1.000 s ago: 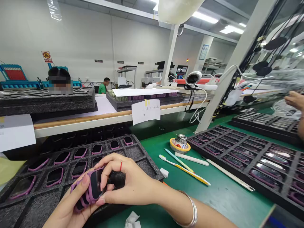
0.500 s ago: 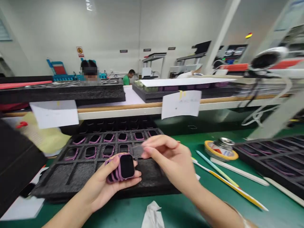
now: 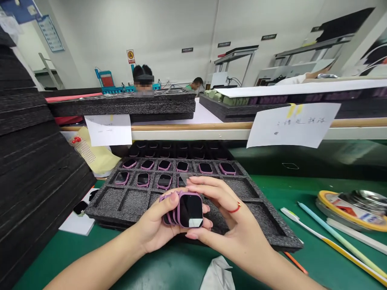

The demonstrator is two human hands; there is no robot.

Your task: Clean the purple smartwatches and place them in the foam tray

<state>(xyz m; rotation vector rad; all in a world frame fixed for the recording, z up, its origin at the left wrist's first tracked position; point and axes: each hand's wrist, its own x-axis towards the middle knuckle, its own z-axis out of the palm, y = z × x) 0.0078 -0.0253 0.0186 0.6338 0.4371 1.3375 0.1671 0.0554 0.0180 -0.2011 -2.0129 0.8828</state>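
My left hand (image 3: pixel 163 223) grips a stack of several purple watch cases with dark screens, fanned sideways. The front watch case (image 3: pixel 191 209) faces me, with a bright reflection low on its screen. My right hand (image 3: pixel 223 213) is close against its right side, thumb by the lower edge and fingertips above the upper corner. A small clear film (image 3: pixel 184 178) shows at those fingertips, apparently held between them. Behind both hands lies a black foam tray (image 3: pixel 133 201) with rows of purple watch cases (image 3: pixel 165 181) in its back compartments.
Right of the tray lie a toothbrush (image 3: pixel 320 237), a blue-green stick (image 3: pixel 329 227) and a round yellow-rimmed container (image 3: pixel 350 209). A crumpled tissue (image 3: pixel 218 276) is in front. Stacked black foam (image 3: pixel 27 161) rises at left; a shelf (image 3: pixel 187 135) crosses behind.
The view has turned left. My right hand has moved from pinching the film above the stack to lying around the front watch case's right side, its thumb now apart from its fingers.
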